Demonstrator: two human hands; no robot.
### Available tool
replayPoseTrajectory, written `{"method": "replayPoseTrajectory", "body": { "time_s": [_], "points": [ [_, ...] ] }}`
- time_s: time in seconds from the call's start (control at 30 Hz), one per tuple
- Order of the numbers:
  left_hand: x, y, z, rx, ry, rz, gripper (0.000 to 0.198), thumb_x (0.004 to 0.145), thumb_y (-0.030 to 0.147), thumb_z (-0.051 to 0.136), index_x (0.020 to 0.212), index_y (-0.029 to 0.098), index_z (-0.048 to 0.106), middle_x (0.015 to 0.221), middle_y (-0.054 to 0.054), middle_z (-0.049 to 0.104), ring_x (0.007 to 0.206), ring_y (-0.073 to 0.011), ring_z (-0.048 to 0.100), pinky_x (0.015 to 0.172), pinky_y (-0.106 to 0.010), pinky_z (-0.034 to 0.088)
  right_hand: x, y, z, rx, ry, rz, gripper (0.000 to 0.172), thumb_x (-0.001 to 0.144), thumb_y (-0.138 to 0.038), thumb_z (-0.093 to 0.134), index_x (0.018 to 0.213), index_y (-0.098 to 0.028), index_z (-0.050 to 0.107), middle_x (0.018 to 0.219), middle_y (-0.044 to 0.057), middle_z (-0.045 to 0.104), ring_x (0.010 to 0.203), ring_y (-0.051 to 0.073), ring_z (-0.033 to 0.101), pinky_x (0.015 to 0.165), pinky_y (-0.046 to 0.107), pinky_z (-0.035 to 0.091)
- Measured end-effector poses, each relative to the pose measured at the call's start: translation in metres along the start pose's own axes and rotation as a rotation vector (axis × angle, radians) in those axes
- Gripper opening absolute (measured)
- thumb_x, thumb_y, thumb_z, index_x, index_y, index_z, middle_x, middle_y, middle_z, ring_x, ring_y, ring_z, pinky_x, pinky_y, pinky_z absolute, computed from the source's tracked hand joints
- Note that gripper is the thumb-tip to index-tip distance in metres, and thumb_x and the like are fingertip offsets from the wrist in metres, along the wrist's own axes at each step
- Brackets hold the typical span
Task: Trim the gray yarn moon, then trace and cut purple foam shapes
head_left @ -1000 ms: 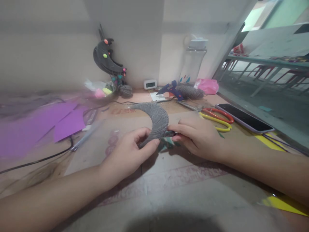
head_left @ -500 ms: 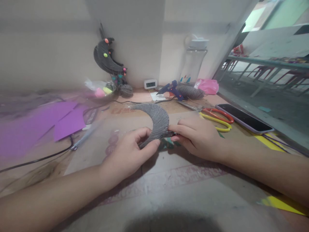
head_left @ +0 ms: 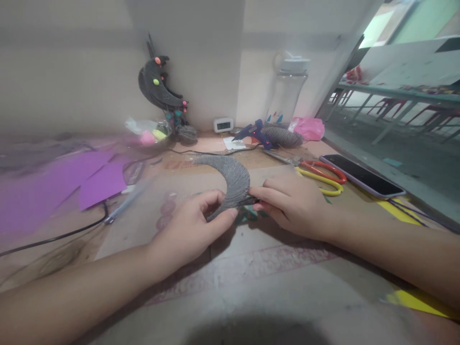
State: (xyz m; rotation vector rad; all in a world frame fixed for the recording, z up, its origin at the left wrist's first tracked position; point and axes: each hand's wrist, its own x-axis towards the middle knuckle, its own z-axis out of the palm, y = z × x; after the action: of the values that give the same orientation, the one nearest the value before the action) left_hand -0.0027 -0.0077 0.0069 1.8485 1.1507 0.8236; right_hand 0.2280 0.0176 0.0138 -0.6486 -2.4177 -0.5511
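Crescent, grey, cord-wrapped, between both hands: left hand has fingers closed round its seven o'clock end, likely steadying it; right hand pinches a dark strip at four o'clock.

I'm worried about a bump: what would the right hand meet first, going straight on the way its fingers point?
The right hand would likely meet the grey crescent first, its outer edge close by the fingers; whether they already touch is unclear.
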Motion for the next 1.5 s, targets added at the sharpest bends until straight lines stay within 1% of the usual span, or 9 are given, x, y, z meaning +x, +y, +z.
{"method": "replayPoseTrajectory", "body": {
  "time_s": [0.2,0.33,0.63,0.73,0.9,1.03,1.27,1.37,1.5],
  "points": [
    [0.0008,-0.0014,-0.0006,0.015,-0.016,-0.011,0.025,0.090,0.036,0.055,0.071,0.020,0.054,0.064,0.003,0.052,0.059,-0.0116,0.047,0.053,-0.024,0.036,-0.0028,0.0001,0.0026,0.140,-0.044,0.071,0.035,0.105,-0.033,0.042,0.103,-0.012,0.070,0.072,0.004,0.065,0.063,0.015,0.054,0.060,0.028,0.033],
    [0.0008,0.0001,-0.0012,-0.009,-0.044,-0.012,0.025,0.091,0.036,0.055,0.072,0.020,0.055,0.065,0.003,0.053,0.059,-0.0118,0.048,0.054,-0.024,0.038,-0.0033,0.0011,0.0030,0.203,-0.062,0.075,0.034,0.105,-0.034,0.043,0.103,-0.012,0.069,0.073,0.004,0.066,0.063,0.014,0.055,0.059,0.028,0.034],
    [0.0009,0.0019,-0.0013,-0.047,-0.058,-0.034,0.021,0.090,0.035,0.056,0.077,0.019,0.059,0.069,0.002,0.056,0.062,-0.0124,0.050,0.055,-0.023,0.039,-0.0014,0.0028,0.0023,0.112,-0.011,0.015,0.036,0.106,-0.031,0.040,0.095,-0.013,0.069,0.066,0.002,0.065,0.057,0.013,0.054,0.056,0.027,0.033],
    [0.0008,0.0033,-0.0010,-0.077,-0.064,-0.039,0.022,0.090,0.036,0.056,0.075,0.020,0.058,0.068,0.002,0.055,0.062,-0.0122,0.050,0.056,-0.023,0.039,-0.0023,0.0018,0.0015,0.137,-0.025,0.045,0.036,0.105,-0.032,0.041,0.094,-0.013,0.069,0.067,0.003,0.066,0.059,0.014,0.054,0.058,0.027,0.033],
    [0.0026,0.0041,-0.0007,-0.121,-0.036,-0.038,0.019,0.089,0.033,0.057,0.077,0.019,0.059,0.072,0.001,0.058,0.065,-0.0127,0.052,0.057,-0.024,0.040,-0.0059,-0.0002,0.0008,0.177,-0.063,0.148,0.038,0.105,-0.037,0.039,0.101,-0.014,0.068,0.074,0.005,0.067,0.066,0.016,0.056,0.062,0.028,0.035],
    [0.0035,0.0039,-0.0002,-0.119,-0.038,-0.031,0.018,0.089,0.033,0.057,0.079,0.019,0.061,0.072,0.000,0.060,0.064,-0.0127,0.052,0.056,-0.024,0.040,-0.0071,0.0000,0.0025,0.176,-0.058,0.121,0.038,0.105,-0.038,0.040,0.103,-0.013,0.068,0.073,0.004,0.066,0.065,0.016,0.056,0.062,0.028,0.035],
    [0.0012,0.0032,0.0001,-0.056,-0.031,-0.018,0.025,0.090,0.034,0.056,0.070,0.020,0.053,0.064,0.003,0.051,0.058,-0.0113,0.046,0.051,-0.022,0.036,-0.0062,-0.0006,0.0046,0.140,-0.041,0.091,0.035,0.105,-0.038,0.042,0.101,-0.013,0.068,0.074,0.004,0.067,0.063,0.015,0.055,0.060,0.028,0.034],
    [0.0006,0.0022,-0.0003,-0.055,-0.041,-0.020,0.024,0.090,0.035,0.056,0.071,0.020,0.054,0.066,0.002,0.052,0.060,-0.0117,0.048,0.051,-0.022,0.038,-0.0059,-0.0014,0.0038,0.133,-0.048,0.088,0.036,0.105,-0.038,0.041,0.101,-0.014,0.068,0.073,0.004,0.066,0.063,0.015,0.054,0.060,0.028,0.033],
    [0.0002,0.0009,-0.0007,-0.029,-0.059,-0.030,0.023,0.089,0.036,0.056,0.074,0.019,0.058,0.067,0.001,0.052,0.060,-0.0117,0.046,0.051,-0.022,0.037,-0.0055,-0.0016,0.0020,0.143,-0.068,0.073,0.035,0.105,-0.036,0.041,0.100,-0.014,0.068,0.073,0.004,0.066,0.064,0.015,0.054,0.059,0.028,0.033]
  ]
}}
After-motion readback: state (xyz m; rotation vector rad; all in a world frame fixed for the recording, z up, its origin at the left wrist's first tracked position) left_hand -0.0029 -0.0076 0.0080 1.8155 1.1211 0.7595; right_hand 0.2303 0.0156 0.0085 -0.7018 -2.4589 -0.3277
